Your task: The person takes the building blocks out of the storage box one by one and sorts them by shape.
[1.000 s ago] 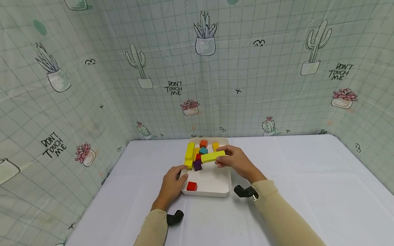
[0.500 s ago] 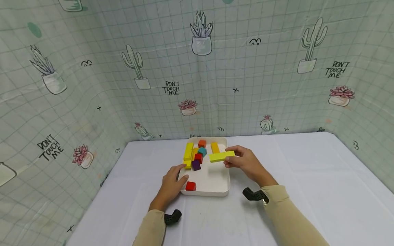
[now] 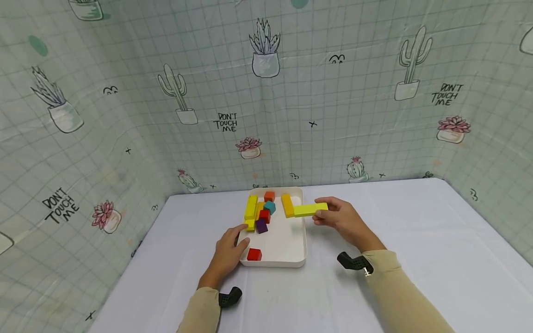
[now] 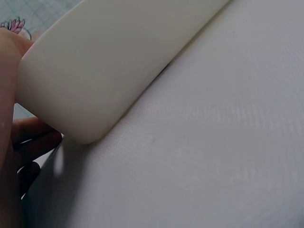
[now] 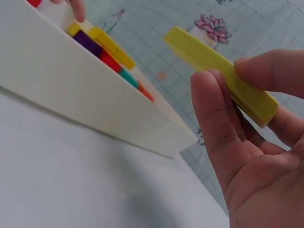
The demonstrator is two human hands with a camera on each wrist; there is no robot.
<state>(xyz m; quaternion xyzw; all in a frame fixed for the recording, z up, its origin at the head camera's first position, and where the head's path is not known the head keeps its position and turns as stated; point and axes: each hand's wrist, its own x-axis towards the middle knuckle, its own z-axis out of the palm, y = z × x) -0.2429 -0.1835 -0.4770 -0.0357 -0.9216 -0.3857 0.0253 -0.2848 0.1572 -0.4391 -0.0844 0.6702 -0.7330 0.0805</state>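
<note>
My right hand (image 3: pixel 344 223) pinches a long yellow block (image 3: pixel 306 210) between thumb and fingers, level over the right rim of a white tray (image 3: pixel 285 247). In the right wrist view the block (image 5: pixel 213 66) juts out past the fingertips, with the tray wall to its left. My left hand (image 3: pixel 226 254) grips the tray's left side, thumb over the rim and a fingertip by a small yellow block (image 3: pixel 250 225). Curled fingers (image 4: pixel 35 137) show against the tray's outer corner in the left wrist view.
Inside the tray, a yellow block (image 3: pixel 251 206), a purple block (image 3: pixel 261 226), a red cube (image 3: pixel 264 216), a teal block (image 3: pixel 269 206) and an orange cube (image 3: pixel 269 196) cluster left. A yellow-orange block (image 3: pixel 287 205) lies right; another red cube (image 3: pixel 254 254) sits near the front. Patterned cloth (image 3: pixel 291 115) hangs behind.
My right hand has carried the yellow block rightward, from over the tray's middle to its right rim. The left hand keeps its place on the tray; the whole view has shifted slightly.
</note>
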